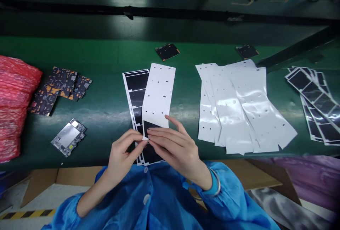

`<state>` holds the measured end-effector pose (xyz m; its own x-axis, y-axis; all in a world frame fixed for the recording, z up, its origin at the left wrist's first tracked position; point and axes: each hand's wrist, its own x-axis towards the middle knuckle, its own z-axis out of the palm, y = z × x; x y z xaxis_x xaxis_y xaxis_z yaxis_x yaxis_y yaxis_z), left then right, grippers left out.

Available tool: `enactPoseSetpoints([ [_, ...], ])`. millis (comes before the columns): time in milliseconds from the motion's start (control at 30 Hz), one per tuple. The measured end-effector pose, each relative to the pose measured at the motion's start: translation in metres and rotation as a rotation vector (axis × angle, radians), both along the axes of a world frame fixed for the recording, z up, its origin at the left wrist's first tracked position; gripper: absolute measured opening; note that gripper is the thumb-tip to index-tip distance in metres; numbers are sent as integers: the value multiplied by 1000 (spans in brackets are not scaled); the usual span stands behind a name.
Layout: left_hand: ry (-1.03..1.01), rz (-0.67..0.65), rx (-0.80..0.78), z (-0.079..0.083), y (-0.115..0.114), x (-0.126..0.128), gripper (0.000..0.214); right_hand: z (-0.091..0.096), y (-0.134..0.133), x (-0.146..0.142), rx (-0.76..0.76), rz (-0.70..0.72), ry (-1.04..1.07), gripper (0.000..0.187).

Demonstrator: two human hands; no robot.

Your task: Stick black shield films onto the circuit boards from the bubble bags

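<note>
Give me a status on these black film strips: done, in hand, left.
Done, apparently: glossy white backing strips lie piled right of the hands. In hand: the left hand and right hand hold a white-backed black film strip, its lower end bare black. Left, apparently: a stack of black film strips beneath it, plus black-and-orange circuit boards piled farther left.

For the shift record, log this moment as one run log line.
Left hand: holding lower end of white-backed film strip | Right hand: on same end | Nearby: black film strips, white backing sheets
</note>
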<state>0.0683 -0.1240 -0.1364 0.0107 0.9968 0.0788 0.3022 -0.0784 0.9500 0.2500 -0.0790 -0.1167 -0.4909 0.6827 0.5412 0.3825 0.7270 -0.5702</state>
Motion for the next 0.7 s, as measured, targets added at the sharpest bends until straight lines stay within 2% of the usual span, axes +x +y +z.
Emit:
enactPoseSetpoints([
  [267, 11, 2, 57, 3, 1, 9, 10, 3, -7, 11, -108, 6, -13, 13],
  [533, -22, 5, 7, 1, 2, 14, 12, 2, -11, 4, 42, -44, -153, 14],
  [600, -35, -3, -3, 2, 2, 15, 11, 2, -11, 4, -3, -62, -110, 14],
  [700, -91, -25, -104, 2, 2, 13, 16, 3, -5, 10, -206, -135, -12, 16],
])
